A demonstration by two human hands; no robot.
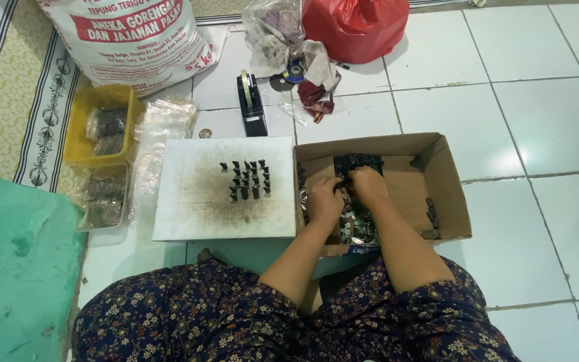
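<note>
Left hand [325,199]: inside the box [452,194], fingers curled in a narrow grip on a small dark part; what exactly it pinches is too small to tell.
Right hand [368,184]: just beside the left, fingertips meeting it over the same spot, grip narrow around a small dark part.
Parts [356,163]: a heap of small black pieces just beyond the grip, against the box's far wall; shiny metal bits [356,226] lie under the wrists, nearer the person.
Box: open brown cardboard on the tiled floor [544,121], around both hands; a few black pieces lie along its right wall.
Board [196,201]: white, smudged, flat, touching the box's left side; rows of small black pieces [249,179] stand on it, left of the grip.
Tape dispenser [252,105]: black, beyond the board.
Yellow tray [78,137]: far left of the grip, holding bagged parts.
Clear bags [162,124]: between tray and board.
Red bag [356,27]: well beyond the grip, beside a white sack [135,40].
</note>
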